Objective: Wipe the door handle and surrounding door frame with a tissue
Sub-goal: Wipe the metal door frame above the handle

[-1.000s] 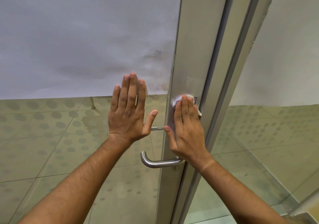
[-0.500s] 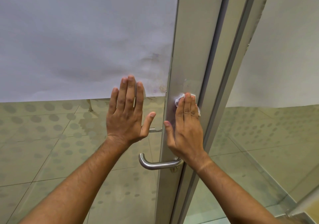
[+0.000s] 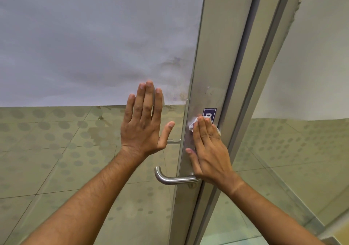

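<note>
A grey metal door frame (image 3: 213, 59) runs upright through the middle of the view. A curved steel door handle (image 3: 171, 179) sticks out to the left from its lower part. My right hand (image 3: 207, 150) lies flat on the frame just above the handle and presses a white tissue (image 3: 193, 125) against the metal under its fingertips. A small purple sticker (image 3: 209, 113) shows just above those fingers. My left hand (image 3: 144, 125) is spread flat on the glass pane left of the frame, fingers up, holding nothing.
The glass pane (image 3: 85, 46) of the door has frosted film on its upper half and smudges (image 3: 175, 63) near the frame. A second glass panel (image 3: 302, 131) stands to the right. Tiled floor shows through the lower glass.
My right hand has slid down the frame with the tissue, uncovering the purple sticker. My left hand has stayed flat on the glass.
</note>
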